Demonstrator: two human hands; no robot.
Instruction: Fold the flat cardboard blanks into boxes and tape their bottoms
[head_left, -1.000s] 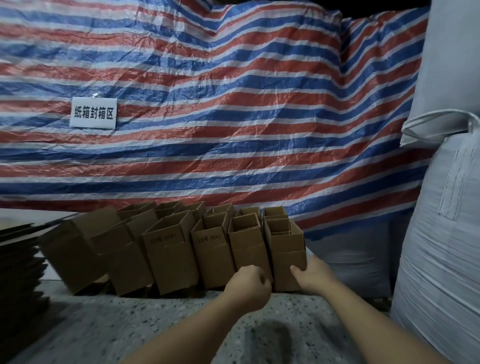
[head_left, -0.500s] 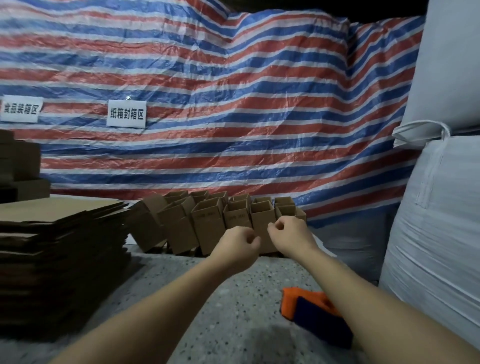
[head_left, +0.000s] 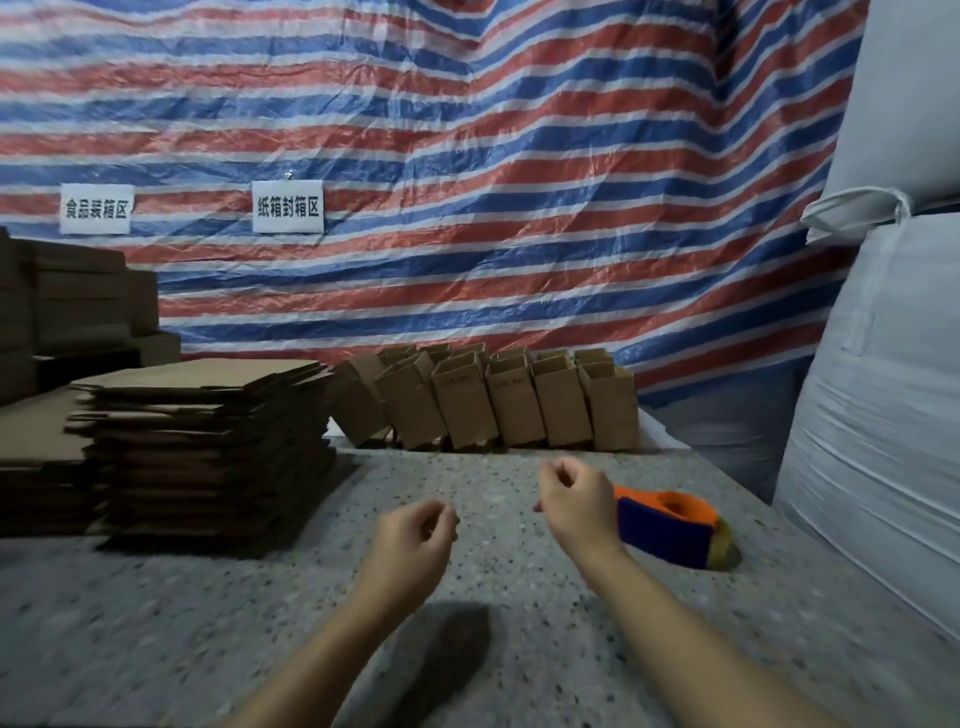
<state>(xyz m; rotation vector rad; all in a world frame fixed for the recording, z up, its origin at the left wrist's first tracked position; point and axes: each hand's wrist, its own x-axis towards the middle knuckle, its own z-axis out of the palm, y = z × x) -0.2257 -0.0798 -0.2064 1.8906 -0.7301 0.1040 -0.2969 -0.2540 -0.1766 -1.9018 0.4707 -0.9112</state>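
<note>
Beyond both hands, a red, white and blue striped tarp (head_left: 467, 182) hangs as the backdrop, with two white signs pinned to it, and a tall white bulk sack (head_left: 883, 405) stands well off to the right of the right hand. Under the hands spreads the speckled stone worktop (head_left: 260, 623). Off to the left of the left hand sits the stack of flat cardboard blanks (head_left: 208, 447), with more cardboard piled behind it. Ahead of the hands, against the tarp, stands the row of folded boxes (head_left: 498, 400), open tops up, the leftmost ones leaning.

A second ago both hands were at the right end of that row, at the last box; now they have drawn back toward the body and hang above the worktop, well apart from the boxes. I judge a finished box has just been parked, and the next blank is due.

Just to the right of the right hand lies the orange and blue tape dispenser (head_left: 675, 525), untouched on the worktop.

The left hand (head_left: 410, 540) has its fingers loosely curled and holds nothing. The right hand (head_left: 574, 506) is likewise loosely curled and empty, near the dispenser but not touching it.
</note>
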